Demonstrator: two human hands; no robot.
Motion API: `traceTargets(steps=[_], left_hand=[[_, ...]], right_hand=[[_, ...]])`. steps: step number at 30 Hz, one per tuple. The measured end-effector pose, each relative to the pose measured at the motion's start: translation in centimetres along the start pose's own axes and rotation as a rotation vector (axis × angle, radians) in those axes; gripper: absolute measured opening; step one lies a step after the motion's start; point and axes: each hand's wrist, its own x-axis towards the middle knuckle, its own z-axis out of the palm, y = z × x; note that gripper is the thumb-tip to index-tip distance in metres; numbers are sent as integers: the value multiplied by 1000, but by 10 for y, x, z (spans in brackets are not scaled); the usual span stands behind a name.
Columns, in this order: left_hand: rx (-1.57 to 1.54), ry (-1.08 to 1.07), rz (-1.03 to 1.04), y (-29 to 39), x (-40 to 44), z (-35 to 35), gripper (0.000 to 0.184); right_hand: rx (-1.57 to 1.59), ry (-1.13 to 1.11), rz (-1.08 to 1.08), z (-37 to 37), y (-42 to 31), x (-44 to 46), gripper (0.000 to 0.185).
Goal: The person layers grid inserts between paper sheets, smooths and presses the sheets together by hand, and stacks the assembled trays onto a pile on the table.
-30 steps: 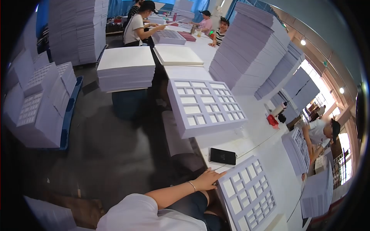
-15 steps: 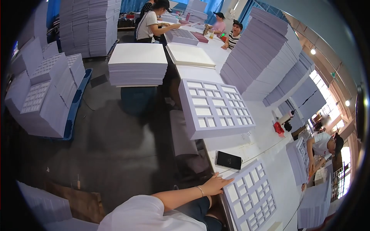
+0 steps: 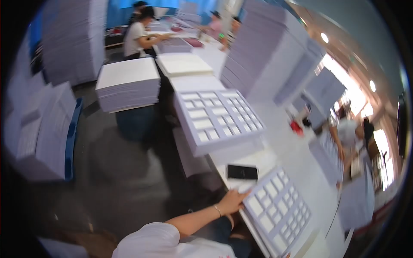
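Observation:
My left hand (image 3: 233, 201), with a bracelet at the wrist, reaches in from the lower left. Its fingers are stretched out and touch the upper left corner of a pale lavender compartment panel (image 3: 271, 200) with white-backed rectangular openings. This panel lies at a slant on the white table, with a white layer showing beneath its left edge. Just beyond the hand is a black phone (image 3: 242, 172), lying flat. My right hand is out of view.
A thick stack of similar panels (image 3: 202, 142) stands farther up the table (image 3: 284, 148). White sheets (image 3: 129, 73) are piled to the left, and tall lavender stacks (image 3: 254, 51) stand behind. Co-workers sit at the far end; another person (image 3: 346, 133) works at the right.
My view has turned and blurred, so the surroundings sit farther left in the picture. My left hand stays at the panel's corner.

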Motion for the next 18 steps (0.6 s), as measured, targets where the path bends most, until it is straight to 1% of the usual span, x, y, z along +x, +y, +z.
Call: traceTargets(steps=[1,2,3,4,5,6,7,8,9,10,12,14,15,17,18], left_hand=[[20,-46,-53,5,1,-8,86],[-46,-57,-57,4,1,-10,84],[-124,139,104,-1,1,-4,82],[-119,104,90,0,3,-4,81],[-96,82,56,2,0,-7,81],[-111,95,69,0,1,-7,82],[-119,81,76,0,3,-6,82],[-166,-30,-26,3,5,-11,80],[-152,34,77,0,6,-7,83],[-166,49,96,2,9,-7,85],[-220,15,56,12,13,-12,86],[-218,-1,33,8,14,-11,86],[-220,-32,-16,6,12,-9,86],[-236,-89,-91,6,13,-9,86],[-234,-100,-84,6,13,-9,86]], right_hand=[[252,-57,-195,11,30,28,121],[114,48,-206,23,66,27,116],[103,93,-79,10,9,5,122],[259,114,1,7,-14,-3,123],[384,68,125,4,-25,-5,120],[313,23,198,-7,-43,-10,116],[359,34,74,-3,-32,-9,108],[291,72,56,-4,-32,-12,105],[221,102,27,-5,-35,-14,101],[200,160,33,-6,-41,-19,98],[149,303,1,-5,-42,-30,91],[143,331,26,1,-39,-39,91],[134,357,34,3,-36,-43,90],[163,329,42,8,-35,-43,91],[110,282,77,11,-36,-43,91]])
